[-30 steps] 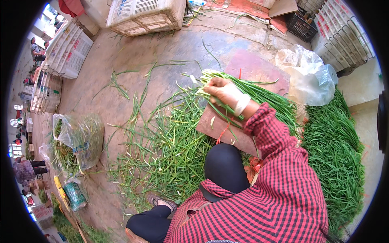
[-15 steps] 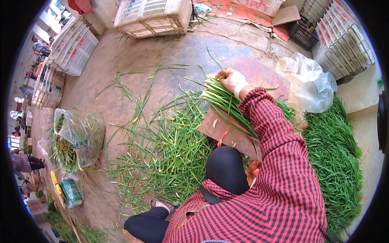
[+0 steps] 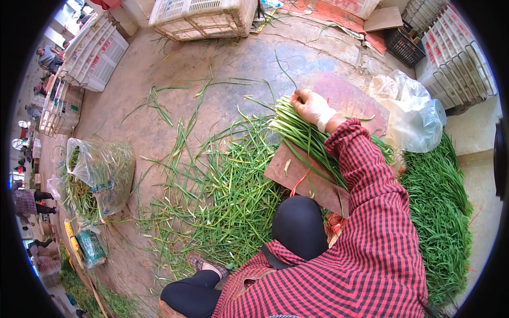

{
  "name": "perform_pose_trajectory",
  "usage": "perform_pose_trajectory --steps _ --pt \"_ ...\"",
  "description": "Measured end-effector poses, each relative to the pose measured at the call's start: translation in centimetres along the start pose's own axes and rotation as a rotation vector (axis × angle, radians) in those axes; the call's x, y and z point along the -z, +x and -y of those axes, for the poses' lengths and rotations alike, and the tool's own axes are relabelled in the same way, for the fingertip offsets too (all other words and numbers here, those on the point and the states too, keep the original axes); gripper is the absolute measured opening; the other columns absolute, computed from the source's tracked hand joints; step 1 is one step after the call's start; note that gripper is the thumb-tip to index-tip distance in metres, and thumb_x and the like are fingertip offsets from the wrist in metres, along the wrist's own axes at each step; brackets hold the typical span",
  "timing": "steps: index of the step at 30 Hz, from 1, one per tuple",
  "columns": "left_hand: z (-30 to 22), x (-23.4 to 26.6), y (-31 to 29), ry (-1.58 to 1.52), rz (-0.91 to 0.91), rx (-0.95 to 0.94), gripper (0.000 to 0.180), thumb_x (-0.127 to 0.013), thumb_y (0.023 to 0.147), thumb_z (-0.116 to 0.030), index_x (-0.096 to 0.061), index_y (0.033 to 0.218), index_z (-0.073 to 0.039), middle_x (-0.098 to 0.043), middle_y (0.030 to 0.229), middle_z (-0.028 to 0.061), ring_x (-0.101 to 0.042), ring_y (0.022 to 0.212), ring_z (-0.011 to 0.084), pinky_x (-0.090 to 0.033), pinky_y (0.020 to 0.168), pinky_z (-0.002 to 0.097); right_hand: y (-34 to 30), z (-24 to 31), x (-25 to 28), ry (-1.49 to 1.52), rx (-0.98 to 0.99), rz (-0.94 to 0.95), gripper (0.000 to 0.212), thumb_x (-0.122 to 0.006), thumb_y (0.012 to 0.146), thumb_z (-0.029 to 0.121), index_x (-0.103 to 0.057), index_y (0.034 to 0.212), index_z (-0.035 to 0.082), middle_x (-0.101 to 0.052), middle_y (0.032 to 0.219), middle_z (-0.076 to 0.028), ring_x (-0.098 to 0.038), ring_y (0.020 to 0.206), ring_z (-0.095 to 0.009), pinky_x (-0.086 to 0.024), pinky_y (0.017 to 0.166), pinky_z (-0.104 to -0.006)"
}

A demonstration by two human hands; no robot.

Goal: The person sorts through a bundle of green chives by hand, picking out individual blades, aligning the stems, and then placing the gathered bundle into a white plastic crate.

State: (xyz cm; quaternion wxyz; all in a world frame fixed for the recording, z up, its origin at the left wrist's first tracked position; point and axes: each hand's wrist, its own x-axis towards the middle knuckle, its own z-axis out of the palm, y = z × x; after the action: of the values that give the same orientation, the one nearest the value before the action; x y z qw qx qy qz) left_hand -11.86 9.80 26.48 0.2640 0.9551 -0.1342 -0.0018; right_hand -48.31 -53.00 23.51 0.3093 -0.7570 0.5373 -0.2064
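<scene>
Right hand [image 3: 313, 107], pale-gloved, fingers curled tight around stalk end of bundle of green stalks [image 3: 305, 139]; bundle lies slantwise over reddish board [image 3: 297, 177], far-left end at hand, near-right end under checked sleeve [image 3: 366, 212]; left hand out of view; loose green stalks [image 3: 217, 196] spread on ground left of board; heap of greens [image 3: 437, 212] at right; clear plastic bag [image 3: 411, 114] far right of hand; white crate [image 3: 201, 18] far.
</scene>
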Motion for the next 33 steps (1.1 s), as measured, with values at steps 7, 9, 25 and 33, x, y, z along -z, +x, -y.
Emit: perform_pose_trajectory --steps 7,9,25,33 --pt "-0.1 -0.2 0.1 0.011 -0.012 0.013 0.041 -0.056 0.098 -0.029 -0.057 0.126 0.0 -0.058 0.125 0.0161 -0.056 0.114 0.0275 -0.041 0.102 0.0375 0.4 0.0 1.2 0.494 -0.103 0.068 0.014 -0.063 0.089 0.018 -0.066 0.094 0.005 -0.062 0.077 -0.001 -0.057 0.067 -0.012 -0.048 0.062 -0.0274" --pt "-0.1 -0.3 0.1 0.013 -0.016 0.012 0.041 -0.056 0.098 -0.029 -0.057 0.126 0.0 -0.058 0.125 0.0159 -0.056 0.114 0.0273 -0.041 0.102 0.0374 0.2 0.7 1.5 0.356 -0.088 0.132 0.015 -0.063 0.088 0.018 -0.068 0.096 0.006 -0.064 0.077 -0.003 -0.06 0.069 -0.014 -0.05 0.065 -0.0287" --pt "0.0 -0.4 0.7 0.035 -0.031 0.022 0.042 -0.054 0.099 -0.029 -0.055 0.127 0.002 -0.057 0.126 0.0145 -0.055 0.115 0.0255 -0.04 0.103 0.0365 0.5 0.6 -0.2 -0.451 0.267 0.056 0.01 -0.058 0.079 0.013 -0.065 0.085 0.01 -0.068 0.085 -0.014 -0.066 0.083 -0.036 -0.052 0.072 -0.0421" --pt "0.5 -0.2 0.9 0.028 -0.044 0.026 0.042 -0.053 0.1 -0.029 -0.055 0.127 0.003 -0.057 0.126 0.0137 -0.055 0.116 0.0246 -0.04 0.103 0.0361 1.0 -1.0 2.3 0.703 -0.105 0.0 0.006 -0.056 0.096 0.012 -0.058 0.098 0.007 -0.057 0.076 0.0 -0.056 0.063 -0.009 -0.048 0.056 -0.025"
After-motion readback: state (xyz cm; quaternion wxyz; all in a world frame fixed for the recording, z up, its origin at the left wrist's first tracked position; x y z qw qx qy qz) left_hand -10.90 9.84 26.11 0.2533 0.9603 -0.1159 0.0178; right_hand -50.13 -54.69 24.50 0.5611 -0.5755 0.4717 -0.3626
